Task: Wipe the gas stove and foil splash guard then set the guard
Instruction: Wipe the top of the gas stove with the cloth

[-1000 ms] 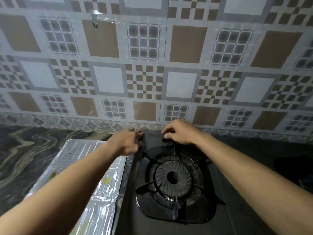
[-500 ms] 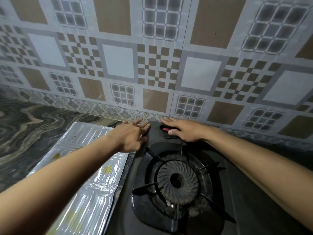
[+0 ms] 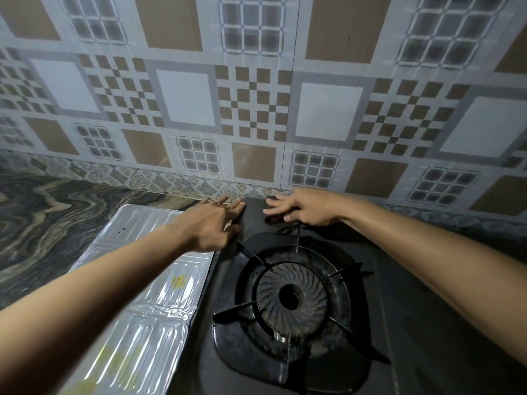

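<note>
The black gas stove [image 3: 399,323] fills the lower right, its round burner [image 3: 291,297] under a dark pan support. Left of it, the silver foil splash guard [image 3: 148,283] lies flat on the counter with yellow stains on it. My left hand [image 3: 214,220] reaches over the guard, fingers spread and touching the stove's back left corner. My right hand [image 3: 306,208] lies flat on the stove's back edge near the wall, fingers apart. A small dark red thing [image 3: 274,220] peeks out under its thumb; I cannot tell what it is.
The patterned tile wall [image 3: 256,104] rises directly behind the stove. A dark marbled countertop [image 3: 57,223] stretches to the left of the foil guard. A narrow ornamented border strip [image 3: 182,183] runs along the wall's foot.
Both hands went from curled to spread fingers at the stove's back edge. The red thing showed under my right hand. The view has drawn closer to the wall.
</note>
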{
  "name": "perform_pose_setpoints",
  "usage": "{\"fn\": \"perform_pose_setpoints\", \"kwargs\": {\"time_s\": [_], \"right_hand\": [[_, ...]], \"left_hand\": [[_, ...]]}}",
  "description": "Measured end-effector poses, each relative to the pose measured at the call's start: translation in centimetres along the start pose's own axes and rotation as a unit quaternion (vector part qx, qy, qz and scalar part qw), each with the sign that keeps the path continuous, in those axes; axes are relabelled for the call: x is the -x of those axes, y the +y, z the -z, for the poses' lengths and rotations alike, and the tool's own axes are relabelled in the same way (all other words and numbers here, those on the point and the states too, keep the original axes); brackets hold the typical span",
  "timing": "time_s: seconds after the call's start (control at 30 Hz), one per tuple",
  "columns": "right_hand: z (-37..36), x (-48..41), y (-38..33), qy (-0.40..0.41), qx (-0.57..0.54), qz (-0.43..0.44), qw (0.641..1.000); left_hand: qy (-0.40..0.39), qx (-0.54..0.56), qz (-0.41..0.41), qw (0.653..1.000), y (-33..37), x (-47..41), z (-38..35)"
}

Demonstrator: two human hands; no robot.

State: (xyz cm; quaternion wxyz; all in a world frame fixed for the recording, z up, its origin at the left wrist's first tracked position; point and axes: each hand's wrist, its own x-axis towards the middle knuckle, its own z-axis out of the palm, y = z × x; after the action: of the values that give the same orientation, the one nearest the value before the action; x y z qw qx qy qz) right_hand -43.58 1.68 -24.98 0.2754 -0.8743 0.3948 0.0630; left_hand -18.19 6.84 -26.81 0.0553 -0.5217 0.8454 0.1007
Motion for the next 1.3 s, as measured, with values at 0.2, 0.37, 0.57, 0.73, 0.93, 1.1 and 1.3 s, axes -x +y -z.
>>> {"fn": "perform_pose_setpoints", "kwargs": {"time_s": [0.2, 0.37, 0.57, 0.73, 0.93, 1.1, 1.3], "right_hand": [[-0.1, 4.4, 2.6, 0.004, -0.015, -0.055, 0.998], [0.5, 1.4, 0.1, 0.000, 0.013, -0.049, 0.999], [0.9, -3.2, -2.7, -0.013, 0.047, -0.006, 0.999], [0.6, -3.0, -2.4, 0.004, 0.038, 0.002, 0.999], [-0.2, 1.4, 0.6, 0.060, 0.012, -0.055, 0.997], [-1.9, 6.6, 4.1, 0.061, 0.031, -0.111, 0.991], [-3.0, 11.7, 5.0, 0.072, 0.014, -0.156, 0.985]], "left_hand": [[0.007, -0.056, -0.008, 0.998, -0.2, 0.1, -0.4], [0.015, -0.052, -0.010, 0.999, -0.4, 0.1, -0.6], [0.021, -0.004, 0.001, 1.000, -0.4, -0.1, -0.9], [0.025, 0.022, -0.004, 0.999, -0.6, -0.4, -0.8], [0.005, 0.019, 0.003, 1.000, 0.2, -0.9, 0.2], [0.023, -0.019, 0.052, 0.998, 1.0, -1.7, 0.8], [0.006, -0.056, 0.147, 0.988, 6.2, -2.5, 1.5]]}}
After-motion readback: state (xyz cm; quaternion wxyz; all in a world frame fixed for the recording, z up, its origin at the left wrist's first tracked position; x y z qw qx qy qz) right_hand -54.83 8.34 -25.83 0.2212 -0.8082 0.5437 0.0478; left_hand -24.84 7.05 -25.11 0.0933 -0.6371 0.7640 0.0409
